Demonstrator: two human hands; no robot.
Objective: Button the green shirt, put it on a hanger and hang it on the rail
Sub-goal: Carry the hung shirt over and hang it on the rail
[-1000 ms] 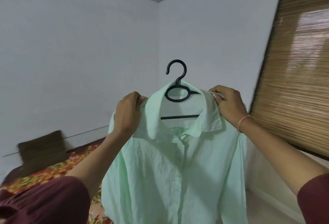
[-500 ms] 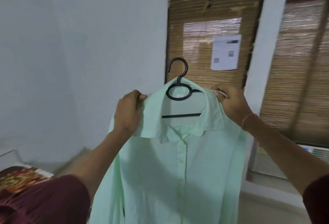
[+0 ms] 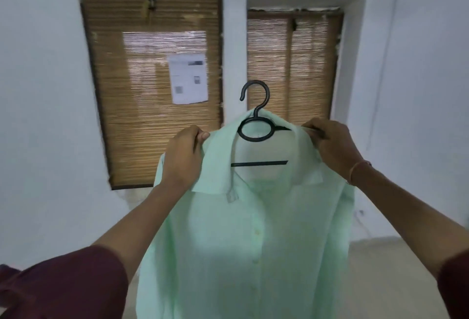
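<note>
the left grip (image 3: 182,156), a bare hand, had its fingers curled round the shoulder of the green shirt (image 3: 253,242) just beside the collar. the right grip (image 3: 332,146) pinched the other shoulder the same way, with a thin band (image 3: 359,170) on its wrist. between them the shirt hung in the air at arm's length on a black hanger (image 3: 258,164). the hanger's hook stood free above the collar, and its arms were hidden under the cloth. the front placket lay closed down the middle, with pale buttons showing along it.

against half a second before, both grips held the same places on the shirt, but the view had swung to the right. the hook now stood in front of the right bamboo blind (image 3: 291,65) and not the left bamboo blind (image 3: 152,90). the patterned bed at the lower left had gone out of view.

a paper sheet (image 3: 189,78) was stuck on the left blind, its print too blurred to read. the white wall (image 3: 38,90) ran round both windows. the shirt covered the lower wall and part of the floor (image 3: 393,268) behind it. a maroon sleeve (image 3: 63,285) filled the lower left corner.
</note>
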